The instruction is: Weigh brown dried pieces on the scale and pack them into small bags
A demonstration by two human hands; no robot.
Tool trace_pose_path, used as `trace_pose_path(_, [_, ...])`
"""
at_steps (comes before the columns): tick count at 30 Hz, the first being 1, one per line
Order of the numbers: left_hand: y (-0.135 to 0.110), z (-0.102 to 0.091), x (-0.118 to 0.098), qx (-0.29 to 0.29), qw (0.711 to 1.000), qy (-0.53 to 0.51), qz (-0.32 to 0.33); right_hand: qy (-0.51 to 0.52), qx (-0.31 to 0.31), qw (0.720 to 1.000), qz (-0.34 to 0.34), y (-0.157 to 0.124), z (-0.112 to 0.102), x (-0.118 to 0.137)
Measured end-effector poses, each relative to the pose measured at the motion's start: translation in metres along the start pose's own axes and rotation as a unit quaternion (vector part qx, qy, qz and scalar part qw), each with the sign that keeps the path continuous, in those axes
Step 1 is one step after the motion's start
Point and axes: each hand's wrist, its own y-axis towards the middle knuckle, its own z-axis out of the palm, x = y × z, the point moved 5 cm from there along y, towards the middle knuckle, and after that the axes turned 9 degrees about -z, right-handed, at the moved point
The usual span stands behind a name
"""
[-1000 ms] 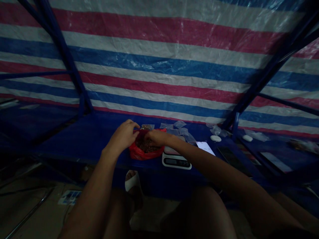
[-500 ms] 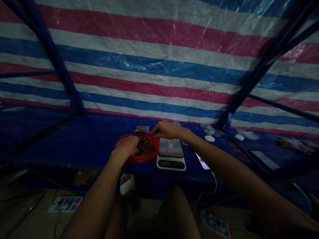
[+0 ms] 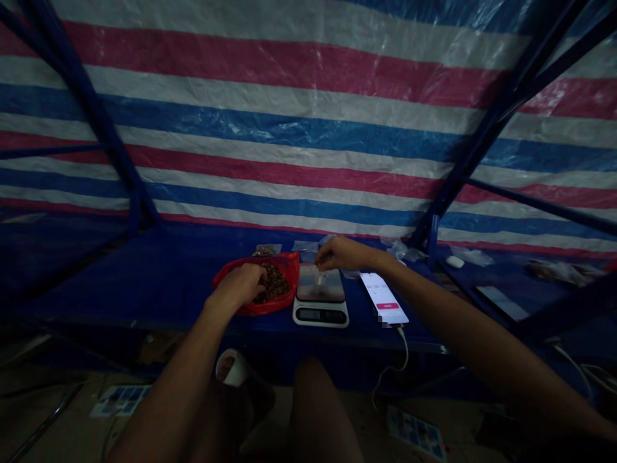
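A red plastic bag (image 3: 295,273) lies spread wide, full of small brown pieces (image 3: 274,284) whose kind is too dark to make out. My left hand (image 3: 241,281) reaches into it from the left, fingers curled down at the pieces; what they hold is hidden. Just to the right stands a white digital scale (image 3: 321,315) with a shiny plate. Over the back of that plate my right hand (image 3: 335,252) hangs with fingertips pinched together. Anything between them is too small to see. A few dark specks seem to lie on the plate.
Behind the bag lies a small clear packet of brown pieces (image 3: 267,250), beside a clear plastic bag (image 3: 305,246). A lit phone (image 3: 384,298) with a white cable (image 3: 405,350) is right of the scale. Blue metal posts (image 3: 434,225) and a striped sheet (image 3: 289,128) stand behind.
My right hand has moved from the bag's right rim to above the scale plate. My left hand stays in the bag. The phone now shows more fully as the view has shifted.
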Motion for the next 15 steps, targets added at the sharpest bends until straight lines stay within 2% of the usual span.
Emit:
trace_pose_path(6, [0.009, 0.005, 0.008, 0.006, 1.000, -0.017, 0.014, -0.041, 0.049, 0.998, 0.009, 0.001, -0.004, 0.000])
trace_pose_path(11, [0.006, -0.007, -0.001, 0.015, 0.998, -0.016, 0.057, -0.069, 0.080, 0.994, 0.033, 0.005, -0.003, 0.001])
trace_pose_path(15, [0.003, -0.016, -0.007, 0.029, 0.997, -0.038, 0.058, -0.092, 0.091, 0.990, 0.049, 0.009, -0.003, 0.002])
